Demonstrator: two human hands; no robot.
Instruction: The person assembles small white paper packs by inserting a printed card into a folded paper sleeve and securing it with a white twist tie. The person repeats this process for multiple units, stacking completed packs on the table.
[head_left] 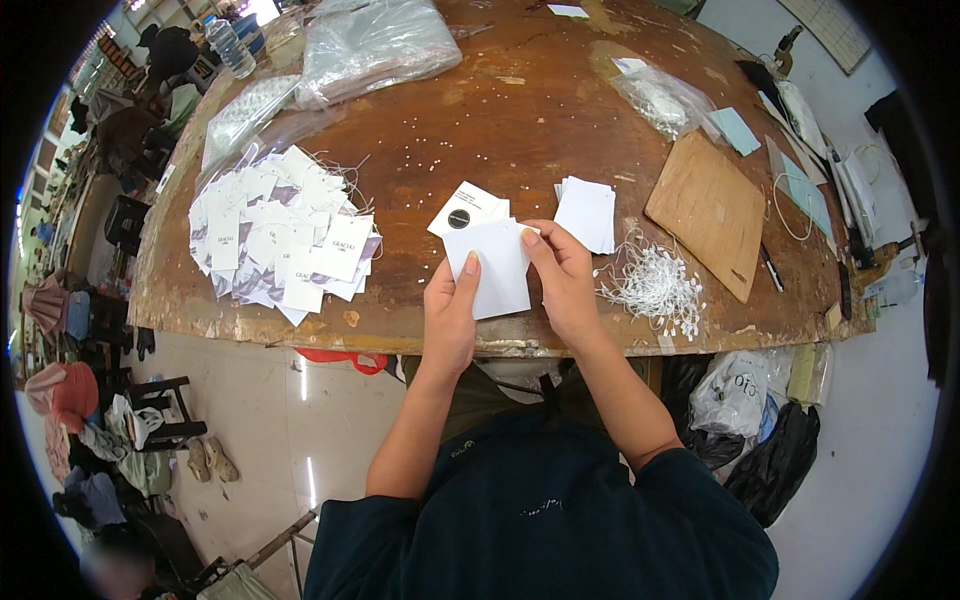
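Between my two hands, above the near edge of the table, is a plain white card (497,275); whether it is one card or a few cannot be told. My left hand (453,305) grips its left side, thumb on top. At its upper right corner my right hand (562,275) pinches it between thumb and fingers. Just beyond lie printed white cards (468,207) with a black round mark. To the right is a stack of blank white cards (586,214). Nearer sits a tangle of white tag strings (655,288). A large heap of strung hang tags (285,235) spreads at the left.
A wooden board (708,215) lies at the right beside a black pen (772,267). Clear plastic bags (380,50) fill the far left, near a water bottle (230,47). Another plastic bag (662,100) rests at the far right. Small white bits dot the brown table (550,110).
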